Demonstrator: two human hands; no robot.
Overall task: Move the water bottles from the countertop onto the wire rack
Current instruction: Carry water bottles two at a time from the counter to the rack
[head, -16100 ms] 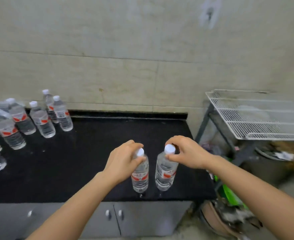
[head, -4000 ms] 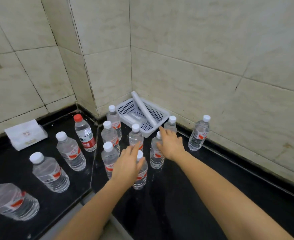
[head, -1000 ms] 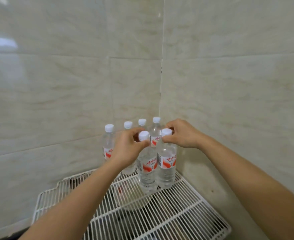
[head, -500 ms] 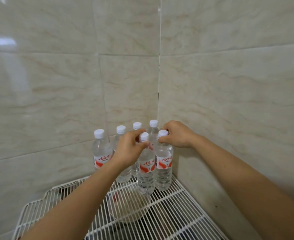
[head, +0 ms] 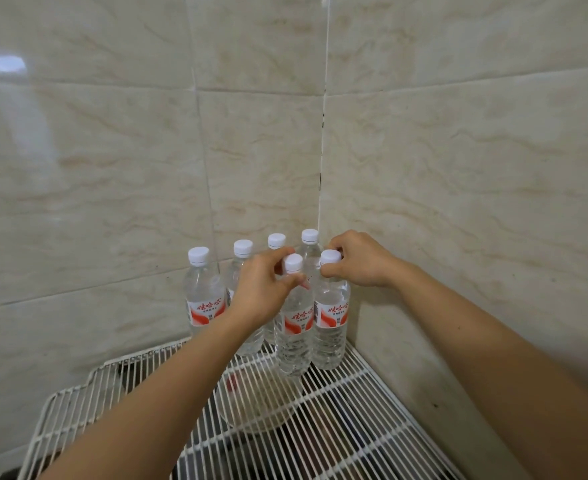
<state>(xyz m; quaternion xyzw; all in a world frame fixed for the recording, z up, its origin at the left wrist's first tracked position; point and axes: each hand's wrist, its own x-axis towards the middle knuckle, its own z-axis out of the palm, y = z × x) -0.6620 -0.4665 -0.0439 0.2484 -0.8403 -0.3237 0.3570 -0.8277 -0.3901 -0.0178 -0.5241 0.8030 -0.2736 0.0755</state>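
Six bottles stand on the wire rack (head: pixel 372 403), and two are held at the cap for set-down.

Tiled walls (head: pixel 459 168) meet in a corner just behind the grips, with the rack under them. A pale bowl (head: pixel 261 407) shows through the wires below the left grip. Four bottles (head: pixel 202 299) stand upright in a row behind the hands. The left hand (head: pixel 261 289) pinches the neck and cap of the front bottle (head: pixel 294 337). The right hand (head: pixel 358 259) pinches the cap of the right bottle (head: pixel 332 320) next to it; whether the two bodies touch, cannot tell. Both bases look down on the wires, probably seated. To finish well, check that each base sits flat across several wires and is not tilted into a gap. Then open the fingers and lift straight up with no sideways tug, so the row behind is not knocked.
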